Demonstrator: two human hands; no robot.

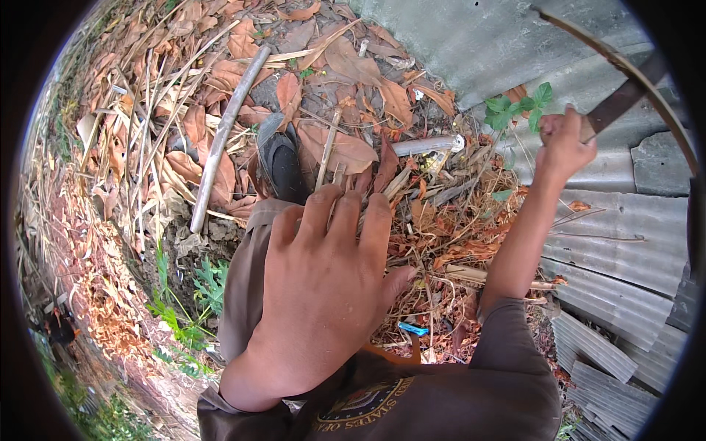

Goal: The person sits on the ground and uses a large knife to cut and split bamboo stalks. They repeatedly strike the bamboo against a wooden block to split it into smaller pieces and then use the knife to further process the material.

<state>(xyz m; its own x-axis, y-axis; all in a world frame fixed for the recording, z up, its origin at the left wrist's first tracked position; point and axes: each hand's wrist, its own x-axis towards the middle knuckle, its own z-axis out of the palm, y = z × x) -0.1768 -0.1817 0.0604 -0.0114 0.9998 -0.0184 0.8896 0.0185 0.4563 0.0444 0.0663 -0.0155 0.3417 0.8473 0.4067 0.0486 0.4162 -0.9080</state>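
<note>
Right hand (562, 143) fisted around handle of a long dark blade, machete-like (625, 94), raised at upper right over corrugated metal sheets (618, 242). Thin curved stick (625, 66) crosses just above the blade; can't tell if they touch. Left hand (323, 294) open, fingers spread, holding nothing, hovering close to camera over the person's trouser leg (246, 279) and dark shoe (283, 165). Ground is dry brown leaves (346, 73), twigs, a pale pole (224, 132), a short pipe piece (426, 145), and a small green weed (518, 106) by the sheets. Judgement: firm grip, and empty hand and leg well apart from the blade's path.
</note>
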